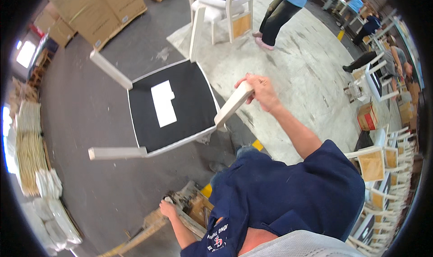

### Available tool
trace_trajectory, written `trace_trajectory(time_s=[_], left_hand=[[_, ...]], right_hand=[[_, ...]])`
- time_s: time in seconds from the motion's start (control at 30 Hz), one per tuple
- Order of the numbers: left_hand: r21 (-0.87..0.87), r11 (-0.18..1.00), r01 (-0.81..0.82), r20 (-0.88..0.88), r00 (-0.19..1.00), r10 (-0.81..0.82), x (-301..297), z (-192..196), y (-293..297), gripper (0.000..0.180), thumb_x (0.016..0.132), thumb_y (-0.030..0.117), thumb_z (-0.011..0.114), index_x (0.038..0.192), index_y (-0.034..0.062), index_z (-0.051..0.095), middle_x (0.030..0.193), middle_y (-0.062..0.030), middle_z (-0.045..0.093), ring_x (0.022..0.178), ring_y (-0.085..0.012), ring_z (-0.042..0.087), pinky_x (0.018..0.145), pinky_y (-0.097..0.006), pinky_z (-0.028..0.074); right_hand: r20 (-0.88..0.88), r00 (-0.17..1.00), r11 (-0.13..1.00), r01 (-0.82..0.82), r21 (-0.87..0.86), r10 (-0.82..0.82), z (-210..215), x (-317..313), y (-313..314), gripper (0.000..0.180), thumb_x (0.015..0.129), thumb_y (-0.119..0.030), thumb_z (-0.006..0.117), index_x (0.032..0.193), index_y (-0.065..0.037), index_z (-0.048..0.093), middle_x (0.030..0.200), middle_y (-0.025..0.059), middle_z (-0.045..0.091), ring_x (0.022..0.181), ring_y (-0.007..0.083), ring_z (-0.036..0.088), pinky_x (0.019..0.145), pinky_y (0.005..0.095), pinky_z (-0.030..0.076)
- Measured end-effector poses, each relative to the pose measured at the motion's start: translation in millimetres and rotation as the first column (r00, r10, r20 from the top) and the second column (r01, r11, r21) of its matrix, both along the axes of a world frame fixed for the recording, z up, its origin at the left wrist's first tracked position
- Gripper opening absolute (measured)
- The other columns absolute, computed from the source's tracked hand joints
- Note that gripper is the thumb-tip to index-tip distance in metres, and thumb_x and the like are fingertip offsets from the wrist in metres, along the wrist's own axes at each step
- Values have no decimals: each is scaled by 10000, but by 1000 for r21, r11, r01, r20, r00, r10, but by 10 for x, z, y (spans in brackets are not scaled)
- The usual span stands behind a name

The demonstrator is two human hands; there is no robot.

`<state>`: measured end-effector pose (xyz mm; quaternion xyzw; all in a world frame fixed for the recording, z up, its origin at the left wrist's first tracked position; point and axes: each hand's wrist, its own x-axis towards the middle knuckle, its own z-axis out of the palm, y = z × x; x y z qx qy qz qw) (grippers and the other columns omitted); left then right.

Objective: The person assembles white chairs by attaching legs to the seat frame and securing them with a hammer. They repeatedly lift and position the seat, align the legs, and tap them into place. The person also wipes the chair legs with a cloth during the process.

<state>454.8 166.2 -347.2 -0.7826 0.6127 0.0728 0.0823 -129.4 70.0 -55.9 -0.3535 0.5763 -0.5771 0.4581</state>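
A whitish wooden chair (205, 94) is upside down before me, its legs sticking up and outward. Black fabric covers the underside of its seat, with a white paper sheet (163, 104) lying on it. My right hand (264, 92) is closed around the end of the chair's nearest right leg. Low on the left, my left hand (168, 208) is closed beside a wooden cart or box (194, 207) holding tools or scraps. A small thing shows at its fingertips, too small to name.
Cardboard cartons (97, 15) are stacked at the far left. Another chair (218, 13) stands beyond mine, near a person's legs (275, 20). Rows of chairs (379, 198) line the right side, with co-workers farther back. Wrapped bundles (29, 144) are piled along the left.
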Motion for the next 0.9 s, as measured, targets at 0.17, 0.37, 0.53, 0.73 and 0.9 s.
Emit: trace_trajectory(time_s=[0.17,0.37,0.53,0.73,0.9], left_hand=[[-345,927,-147,-618,778,-107,-1086,1392,-658,223,780,93,685,977,-9,652,846,-136,693,770,-273,661,731,-354,508],[-241,969,-51,-969,-52,-243,-2866,2782,-1535,282,877,46,680,1148,1,614,999,-61,656,846,-110,623,725,-239,530],[-508,800,320,-860,-244,-449,-3918,3663,-1569,379,779,1,768,1119,7,601,981,-47,656,852,-101,623,705,-240,529],[-641,480,599,-524,116,-844,-4482,3732,-1652,342,702,54,830,1010,8,690,922,-61,688,810,-135,645,677,-257,509],[-787,308,535,-364,-1,-931,-4546,3657,-1809,297,667,83,844,932,29,720,952,-81,687,847,-177,649,712,-293,509]], right_hand=[[34,998,985,-49,-165,55,-108,-12,63,431,1022,-347,395,1083,14,623,978,75,668,622,71,565,510,208,473],[-274,961,993,-69,-97,39,-274,62,48,355,841,-268,731,1076,-31,607,947,24,649,794,82,592,694,237,494],[-327,944,991,-87,-100,50,-401,42,-47,350,767,-276,779,975,-24,654,845,55,678,772,132,624,728,289,507],[-440,894,982,-152,-110,89,-425,-18,-103,359,751,-285,755,997,-43,657,817,70,683,758,173,650,691,323,500],[-483,871,989,-136,-63,89,-366,-50,-72,387,752,-329,750,1011,-61,643,811,103,683,742,259,661,683,364,509]])
